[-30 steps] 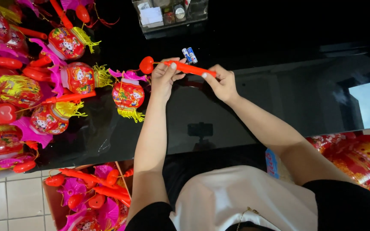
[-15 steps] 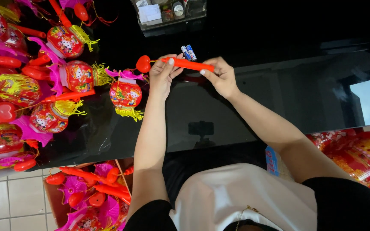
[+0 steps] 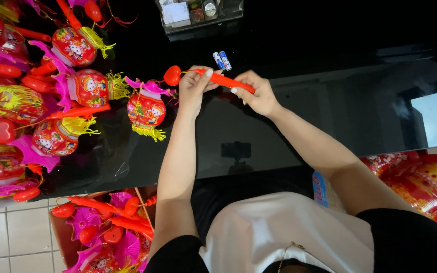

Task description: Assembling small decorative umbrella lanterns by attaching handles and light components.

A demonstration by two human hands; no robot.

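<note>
Both hands are gripping a red plastic lantern stick (image 3: 223, 80) above the black tabletop (image 3: 304, 121): left hand (image 3: 194, 86) near its heart-shaped tip, right hand (image 3: 256, 93) closing around the handle end, two batteries (image 3: 222, 60) lying just beyond.

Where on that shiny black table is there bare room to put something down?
The right half of the black table lies bare, right of the right hand and the two small batteries. Left of the left hand, red lanterns crowd the surface.
</note>
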